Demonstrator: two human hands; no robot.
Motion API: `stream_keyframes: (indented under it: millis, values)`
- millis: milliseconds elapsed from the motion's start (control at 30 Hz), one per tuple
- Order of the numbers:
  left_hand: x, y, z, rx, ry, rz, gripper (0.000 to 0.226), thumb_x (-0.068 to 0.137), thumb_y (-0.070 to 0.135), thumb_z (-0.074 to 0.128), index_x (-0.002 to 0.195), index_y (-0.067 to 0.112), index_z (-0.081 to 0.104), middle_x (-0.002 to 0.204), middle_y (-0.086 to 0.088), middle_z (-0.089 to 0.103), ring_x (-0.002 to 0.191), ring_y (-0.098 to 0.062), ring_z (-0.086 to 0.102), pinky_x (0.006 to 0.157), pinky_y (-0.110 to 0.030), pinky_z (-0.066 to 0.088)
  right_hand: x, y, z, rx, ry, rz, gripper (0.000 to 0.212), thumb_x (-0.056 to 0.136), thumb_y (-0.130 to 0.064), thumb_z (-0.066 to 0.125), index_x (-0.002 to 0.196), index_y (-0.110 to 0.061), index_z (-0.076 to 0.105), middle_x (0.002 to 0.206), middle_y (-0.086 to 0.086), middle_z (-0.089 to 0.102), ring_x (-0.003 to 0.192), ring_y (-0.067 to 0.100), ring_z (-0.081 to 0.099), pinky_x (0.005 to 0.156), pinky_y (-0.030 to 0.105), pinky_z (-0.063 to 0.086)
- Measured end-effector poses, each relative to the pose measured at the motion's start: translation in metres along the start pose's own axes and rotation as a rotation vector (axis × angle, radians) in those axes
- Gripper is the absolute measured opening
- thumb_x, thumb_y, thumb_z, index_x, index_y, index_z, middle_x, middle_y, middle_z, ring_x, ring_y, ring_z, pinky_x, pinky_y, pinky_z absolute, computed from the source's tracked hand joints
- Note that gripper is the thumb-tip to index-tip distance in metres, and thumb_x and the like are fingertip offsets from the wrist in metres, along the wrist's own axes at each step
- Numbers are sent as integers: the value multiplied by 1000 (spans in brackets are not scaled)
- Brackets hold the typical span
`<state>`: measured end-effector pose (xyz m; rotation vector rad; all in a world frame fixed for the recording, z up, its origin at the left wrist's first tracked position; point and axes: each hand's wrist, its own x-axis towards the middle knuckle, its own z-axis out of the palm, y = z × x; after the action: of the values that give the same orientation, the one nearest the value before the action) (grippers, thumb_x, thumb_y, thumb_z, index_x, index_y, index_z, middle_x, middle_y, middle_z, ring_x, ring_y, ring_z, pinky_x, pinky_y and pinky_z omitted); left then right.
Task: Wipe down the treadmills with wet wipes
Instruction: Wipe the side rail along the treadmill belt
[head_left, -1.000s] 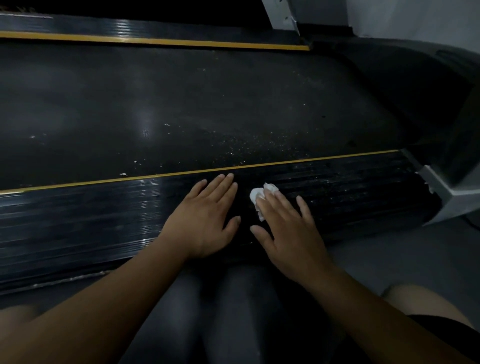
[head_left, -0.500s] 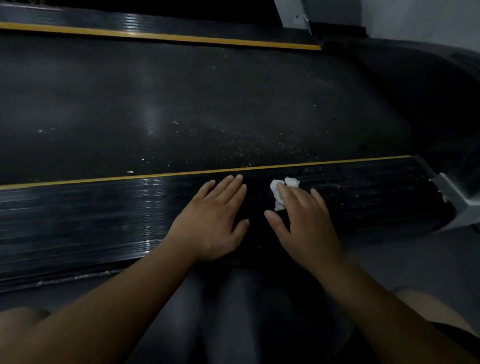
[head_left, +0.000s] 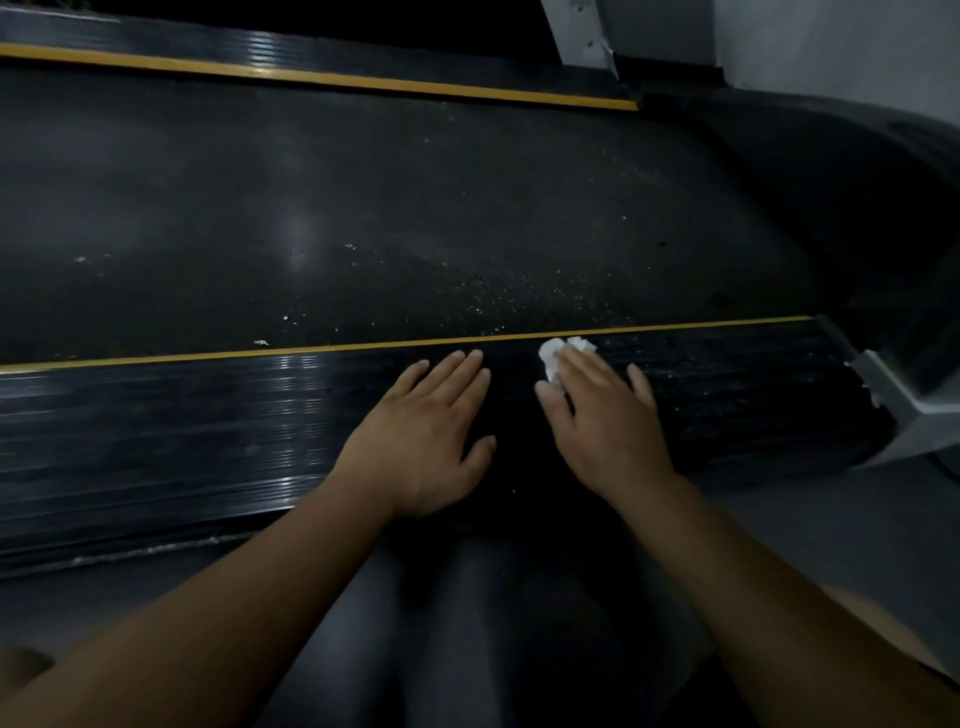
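Moved: right hand (head_left: 605, 421) has slid fwd across the side rail (head_left: 208, 426) since 1 s back, so the wet wipe (head_left: 558, 353) under it now sits right up against the yellow stripe (head_left: 363, 345). Earlier it was nearer mid-rail. Left hand (head_left: 431, 436) hasn't rly budged.
Wipe location: bunched white wad on the near rail, under the right fingertips and poking out ahead of them, some way short of the grey end cap (head_left: 893, 384).
Right grip: not a clench. Fingers are laid out fairly straight, pressing the wad down onto the rail, thumb splayed out by the wad's lower edge.
Left grip: holds nothing. Palm and straight fingers lie flat on the rail just beside the right hand, prob bracing.
Arm pose: both forearms reach fwd and down from the bottom of the view, wrists low, hands side by side but not touching.
Step in hand: looks like wiping the ribbed rail, stroke by stroke.
How to do it well: rail is grooved lengthwise, so imo strokes should run along the ribs, not across, w/ steady pressure. Wad is small, so refolding to a clean face would help. Next bit to cover is toward the end cap, where pale specks show on the rail.
Left to do: belt (head_left: 363, 208) has lots of pale crumbs (head_left: 493, 296) near the stripe, so prob plenty of wiping remains.
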<state>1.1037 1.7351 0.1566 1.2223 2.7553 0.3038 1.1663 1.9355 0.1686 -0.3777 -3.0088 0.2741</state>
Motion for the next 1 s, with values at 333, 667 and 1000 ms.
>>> stream_keyframes:
  millis: [333,667,1000]
  values:
    - [1,-18,-15,55,-59,-25,108,72,78,-4,162,19,9,169,2,-3,155,-13,-6,125,-32,-1,4,-4,-6,-31,-20,60,61,102,-53,19,155,-26,35,163,-7,30,153,10,15,123,45,3]
    - [-5,-33,-12,68,-19,-32,100,80,77,-5,162,20,3,168,3,-7,154,-10,-10,126,-32,-3,11,-24,-5,-21,-84,28,57,105,-52,26,155,-27,33,164,-7,28,154,17,10,124,48,1]
    - [-6,-35,-8,44,14,-27,97,84,77,2,162,19,7,168,2,-2,154,-10,-7,126,-33,0,24,-40,3,-20,-95,-4,55,103,-56,25,150,-30,36,162,-9,30,153,17,10,123,51,5]
